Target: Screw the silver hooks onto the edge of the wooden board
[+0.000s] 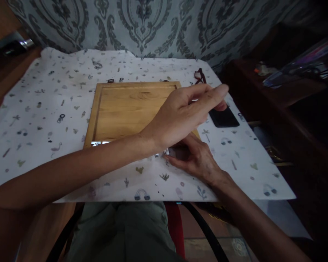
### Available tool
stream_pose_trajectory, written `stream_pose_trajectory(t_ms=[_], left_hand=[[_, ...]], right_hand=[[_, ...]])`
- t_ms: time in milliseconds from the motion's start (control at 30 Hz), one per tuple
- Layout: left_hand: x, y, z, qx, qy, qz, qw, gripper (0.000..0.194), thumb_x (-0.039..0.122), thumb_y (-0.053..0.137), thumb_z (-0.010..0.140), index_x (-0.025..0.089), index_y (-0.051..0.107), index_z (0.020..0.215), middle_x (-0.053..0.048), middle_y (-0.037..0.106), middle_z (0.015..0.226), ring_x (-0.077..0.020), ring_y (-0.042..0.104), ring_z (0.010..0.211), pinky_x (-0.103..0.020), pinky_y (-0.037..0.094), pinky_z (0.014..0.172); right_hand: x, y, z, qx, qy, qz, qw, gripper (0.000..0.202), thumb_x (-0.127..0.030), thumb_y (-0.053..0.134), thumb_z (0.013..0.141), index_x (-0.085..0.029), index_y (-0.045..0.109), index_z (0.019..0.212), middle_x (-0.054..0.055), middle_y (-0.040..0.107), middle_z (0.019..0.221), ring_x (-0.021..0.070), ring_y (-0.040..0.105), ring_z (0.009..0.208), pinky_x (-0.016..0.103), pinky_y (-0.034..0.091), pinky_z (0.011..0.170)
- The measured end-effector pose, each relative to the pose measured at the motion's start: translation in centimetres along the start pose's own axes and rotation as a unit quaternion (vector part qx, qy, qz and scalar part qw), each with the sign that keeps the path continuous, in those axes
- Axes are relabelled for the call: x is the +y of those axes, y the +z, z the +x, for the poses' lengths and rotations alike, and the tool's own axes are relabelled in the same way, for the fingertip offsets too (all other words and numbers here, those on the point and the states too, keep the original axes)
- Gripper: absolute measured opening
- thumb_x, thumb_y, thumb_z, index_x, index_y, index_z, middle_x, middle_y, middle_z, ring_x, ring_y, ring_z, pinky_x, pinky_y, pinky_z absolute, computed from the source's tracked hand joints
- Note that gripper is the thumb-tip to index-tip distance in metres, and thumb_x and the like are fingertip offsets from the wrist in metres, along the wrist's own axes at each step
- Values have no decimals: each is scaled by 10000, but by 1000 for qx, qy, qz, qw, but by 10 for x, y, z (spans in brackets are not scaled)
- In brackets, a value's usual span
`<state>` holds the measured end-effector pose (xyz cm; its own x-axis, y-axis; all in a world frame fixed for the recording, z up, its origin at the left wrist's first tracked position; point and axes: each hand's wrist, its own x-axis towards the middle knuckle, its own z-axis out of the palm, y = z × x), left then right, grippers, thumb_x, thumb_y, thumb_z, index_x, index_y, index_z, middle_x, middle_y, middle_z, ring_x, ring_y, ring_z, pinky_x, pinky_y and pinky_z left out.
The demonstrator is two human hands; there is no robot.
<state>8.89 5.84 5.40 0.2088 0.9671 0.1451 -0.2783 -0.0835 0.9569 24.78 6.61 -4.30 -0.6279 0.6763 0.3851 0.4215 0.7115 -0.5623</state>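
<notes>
In the head view, the left hand reaches across the body to the right, above the right edge of a wooden board that lies on a patterned cloth covering the surface. Its fingers stretch out long and nearly flat, thumb beneath them, the grip narrow and holding nothing that shows; the fingertips hover just over the near end of a black phone, which lies flat on the cloth just right of the board. Whether they touch the phone cannot be told. The right hand rests low on the cloth at the board's near right corner, under the left forearm, fingers curled toward a small shiny object at their tips; it is too small and dim to name, and whether the grip closes on it cannot be told. A bright glint sits on the board's near edge. A dark red cord lies on the cloth beyond the phone. Patterned wallpaper rises behind the surface, and dark wooden furniture stands to the right. Below, the person's lap in greenish cloth shows.
</notes>
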Motion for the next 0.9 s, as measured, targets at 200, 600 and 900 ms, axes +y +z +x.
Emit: stream_pose_trajectory(t_ms=[200, 600, 900], left_hand=[[0, 2, 4, -2, -13, 19, 1000, 417, 381, 531, 989, 150, 539, 642, 44, 432, 556, -43, 357, 505, -220, 358, 553], [3, 6, -3, 62, 14, 49, 997, 394, 286, 526, 1006, 155, 471, 638, 40, 430, 621, -25, 389, 552, -192, 410, 595], [-3, 6, -1, 45, -7, -1, 999, 495, 523, 493, 980, 172, 538, 633, 31, 342, 538, -79, 401, 528, -252, 376, 521]], right_hand=[[-1, -1, 1, -1, -5, 3, 1000, 344, -388, 722, 847, -226, 629, 1136, 71, 686, 998, 256, 680, 913, 435, 610, 773], [2, 2, -1, 15, -24, -10, 1000, 371, -395, 714, 854, -230, 614, 1171, 61, 675, 973, 243, 678, 884, 412, 609, 735], [1, 2, 0, 21, -33, -21, 999, 325, -387, 703, 856, -215, 626, 1121, 64, 691, 977, 246, 677, 899, 406, 595, 743]])
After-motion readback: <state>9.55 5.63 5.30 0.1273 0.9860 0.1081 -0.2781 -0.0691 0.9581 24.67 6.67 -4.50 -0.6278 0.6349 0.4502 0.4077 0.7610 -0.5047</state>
